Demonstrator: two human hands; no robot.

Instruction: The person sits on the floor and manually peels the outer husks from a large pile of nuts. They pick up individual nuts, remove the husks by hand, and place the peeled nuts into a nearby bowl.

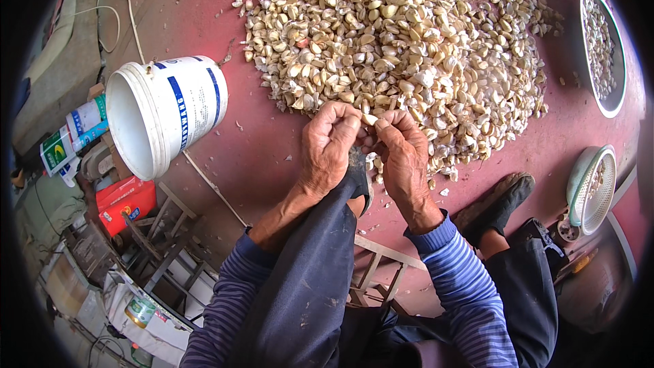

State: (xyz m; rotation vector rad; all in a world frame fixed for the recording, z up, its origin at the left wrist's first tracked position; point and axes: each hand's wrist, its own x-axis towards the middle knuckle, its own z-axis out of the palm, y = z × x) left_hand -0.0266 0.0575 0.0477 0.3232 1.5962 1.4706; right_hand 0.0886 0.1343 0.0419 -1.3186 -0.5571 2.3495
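A pale garlic clove (369, 119) is pinched between my two hands, above the near edge of the garlic pile. The thumb and forefinger of my left hand (331, 148) grip its left end. My right hand (403, 151) holds the other end between thumb and forefinger, with the remaining fingers curled underneath. Beyond both hands spreads a wide heap of loose garlic cloves (393, 46), many still in papery skin, on the reddish floor (255, 148).
Left of the heap stands a white plastic bucket (196, 105) with blue print. At right are a metal basin (603, 46) holding cloves and a plastic strainer basket (595, 199) with a few. Wooden stools (168, 250), a red package (126, 204) and a pale cord (214, 189) lie lower left.
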